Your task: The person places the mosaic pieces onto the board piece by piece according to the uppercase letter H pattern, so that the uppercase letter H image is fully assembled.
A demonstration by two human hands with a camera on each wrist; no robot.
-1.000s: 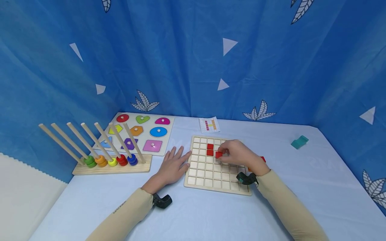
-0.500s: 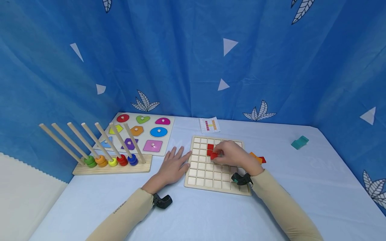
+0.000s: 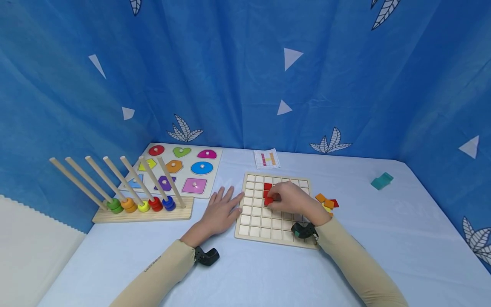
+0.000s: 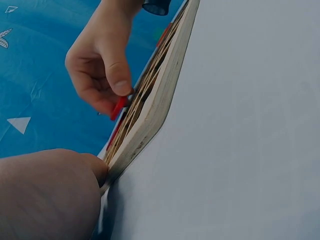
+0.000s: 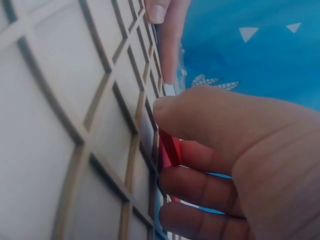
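Note:
A wooden grid board lies on the table with two red square tiles seated in one column near its far side. My right hand pinches another red tile between thumb and fingers, low over the cell just below those two. In the left wrist view the held tile is tilted, close to the board's surface; whether it touches the cell floor I cannot tell. My left hand lies flat with fingers spread, thumb and index finger at the board's left edge.
Loose orange, yellow and red tiles lie right of the board. Behind it is a pattern card. A peg stand with coloured rings and a shape puzzle stand at left. Teal pieces lie far right.
My right hand has moved slightly left and toward me, carrying the red tile into line under the two seated ones. More loose tiles show at right. The left hand stays still.

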